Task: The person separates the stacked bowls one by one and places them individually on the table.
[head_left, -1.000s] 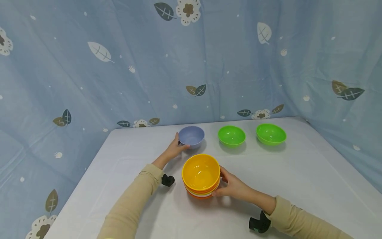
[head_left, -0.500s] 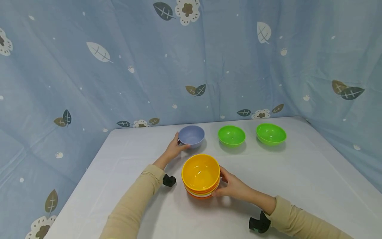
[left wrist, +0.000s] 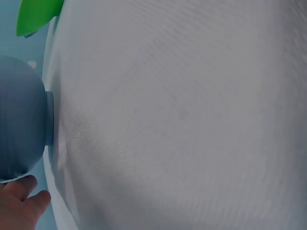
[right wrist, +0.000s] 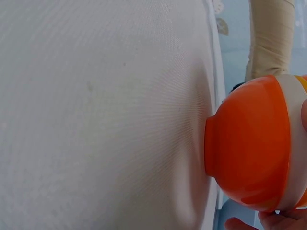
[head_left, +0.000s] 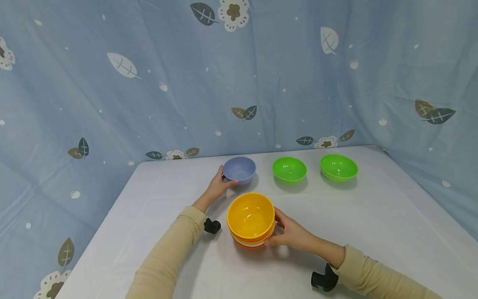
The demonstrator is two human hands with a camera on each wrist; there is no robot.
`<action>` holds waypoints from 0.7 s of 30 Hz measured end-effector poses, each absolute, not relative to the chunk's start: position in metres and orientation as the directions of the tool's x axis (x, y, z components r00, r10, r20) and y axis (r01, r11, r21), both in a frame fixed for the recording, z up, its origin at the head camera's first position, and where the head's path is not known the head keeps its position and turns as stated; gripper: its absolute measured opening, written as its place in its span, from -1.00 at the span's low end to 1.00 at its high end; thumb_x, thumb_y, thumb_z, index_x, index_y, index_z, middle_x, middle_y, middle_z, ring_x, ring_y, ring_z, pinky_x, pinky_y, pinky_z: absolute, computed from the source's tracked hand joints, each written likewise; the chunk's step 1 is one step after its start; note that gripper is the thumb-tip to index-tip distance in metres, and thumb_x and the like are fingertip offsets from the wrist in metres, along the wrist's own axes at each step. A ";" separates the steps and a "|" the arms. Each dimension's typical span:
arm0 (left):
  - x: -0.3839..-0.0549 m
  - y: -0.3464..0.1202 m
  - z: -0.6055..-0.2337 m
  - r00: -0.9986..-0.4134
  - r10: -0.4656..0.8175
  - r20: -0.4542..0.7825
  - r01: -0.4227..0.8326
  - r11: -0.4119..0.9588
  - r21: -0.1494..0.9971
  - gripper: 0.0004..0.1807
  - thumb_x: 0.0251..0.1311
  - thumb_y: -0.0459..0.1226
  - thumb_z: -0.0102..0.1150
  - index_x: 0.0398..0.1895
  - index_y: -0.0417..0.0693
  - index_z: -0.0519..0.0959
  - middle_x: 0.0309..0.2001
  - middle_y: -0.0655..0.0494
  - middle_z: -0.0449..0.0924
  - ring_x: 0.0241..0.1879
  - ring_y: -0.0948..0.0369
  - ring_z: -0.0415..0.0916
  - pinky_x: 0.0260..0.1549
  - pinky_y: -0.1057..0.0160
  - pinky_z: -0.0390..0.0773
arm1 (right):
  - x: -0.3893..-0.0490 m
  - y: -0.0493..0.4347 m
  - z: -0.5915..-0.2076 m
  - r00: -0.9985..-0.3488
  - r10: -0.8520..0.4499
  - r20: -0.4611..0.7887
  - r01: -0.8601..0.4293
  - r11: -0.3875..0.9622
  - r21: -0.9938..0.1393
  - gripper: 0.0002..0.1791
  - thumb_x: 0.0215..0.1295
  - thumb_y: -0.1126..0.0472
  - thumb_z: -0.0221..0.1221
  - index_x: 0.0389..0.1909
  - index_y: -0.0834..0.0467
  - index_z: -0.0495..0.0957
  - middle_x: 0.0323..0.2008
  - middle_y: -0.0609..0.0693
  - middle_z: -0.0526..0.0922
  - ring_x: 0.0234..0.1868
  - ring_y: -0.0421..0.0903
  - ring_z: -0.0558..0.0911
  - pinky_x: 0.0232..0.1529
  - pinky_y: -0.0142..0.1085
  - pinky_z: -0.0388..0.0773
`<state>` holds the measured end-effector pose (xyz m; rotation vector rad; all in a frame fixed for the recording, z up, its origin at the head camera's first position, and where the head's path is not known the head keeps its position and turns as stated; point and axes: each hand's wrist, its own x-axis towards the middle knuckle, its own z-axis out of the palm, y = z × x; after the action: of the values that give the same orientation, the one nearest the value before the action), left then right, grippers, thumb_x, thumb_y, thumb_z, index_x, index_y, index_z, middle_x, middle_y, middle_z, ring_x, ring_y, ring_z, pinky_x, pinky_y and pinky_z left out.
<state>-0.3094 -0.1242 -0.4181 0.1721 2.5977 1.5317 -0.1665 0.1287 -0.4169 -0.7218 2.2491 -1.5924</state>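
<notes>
My left hand (head_left: 218, 186) holds the near left side of a periwinkle-blue bowl (head_left: 240, 169), which sits upright at the back of the table; its thumb lies along the front. In the left wrist view, fingertips (left wrist: 39, 203) show beside the blue bowl (left wrist: 21, 117). Nearer the front stands a stack of bowls (head_left: 251, 216), yellow on top, with orange and white rims beneath. My right hand (head_left: 292, 233) grips this stack from the right, thumb in front and fingers behind. The right wrist view shows the bottom orange bowl (right wrist: 252, 143) with fingers (right wrist: 290, 221) against the stack.
Two bright green bowls, one nearer the middle (head_left: 289, 169) and one further right (head_left: 339, 167), stand along the back of the white-covered table (head_left: 384, 216). A blue patterned curtain (head_left: 284, 74) hangs behind. Black wrist devices, left (head_left: 212, 226) and right (head_left: 325, 279), hang under the sleeves.
Almost nothing differs. The left forearm has shifted very slightly to the right, while both hands keep their places on the blue bowl and the stack.
</notes>
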 end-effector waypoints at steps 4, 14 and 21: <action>-0.309 -0.125 -0.417 -0.987 0.156 -0.041 0.038 0.474 0.880 0.07 0.13 -0.13 0.20 0.41 -0.24 -0.38 0.43 -0.18 -0.32 0.37 -0.05 -0.07 0.28 0.05 0.08 | -0.166 0.129 -0.416 -0.833 -0.552 0.039 -0.221 0.268 -0.938 0.07 -0.07 0.13 0.38 0.38 0.31 -0.08 0.33 0.26 0.13 0.31 0.25 0.15 0.22 0.20 0.09; -0.307 -0.128 -0.413 -0.987 0.156 -0.028 0.045 0.444 0.895 0.06 0.13 -0.18 0.20 0.42 -0.15 -0.39 0.44 -0.16 -0.25 0.37 -0.07 -0.04 0.25 0.01 0.14 | -0.166 0.129 -0.418 -0.836 -0.548 0.035 -0.219 0.275 -0.936 0.08 -0.07 0.13 0.38 0.38 0.31 -0.08 0.32 0.27 0.16 0.30 0.25 0.17 0.21 0.20 0.11; -0.298 -0.133 -0.406 -0.986 0.161 0.045 0.108 0.404 0.909 0.01 0.16 -0.18 0.18 0.44 -0.04 -0.35 0.44 -0.10 -0.23 0.36 -0.07 -0.03 0.24 -0.01 0.16 | -0.165 0.129 -0.416 -0.837 -0.546 0.031 -0.210 0.270 -0.939 0.08 -0.07 0.14 0.38 0.38 0.31 -0.08 0.33 0.26 0.13 0.31 0.25 0.15 0.21 0.21 0.09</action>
<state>-0.2980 -0.1326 -0.4055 0.2485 2.5900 1.6706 -0.1651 0.1286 -0.4164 -0.6936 2.2462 -1.5892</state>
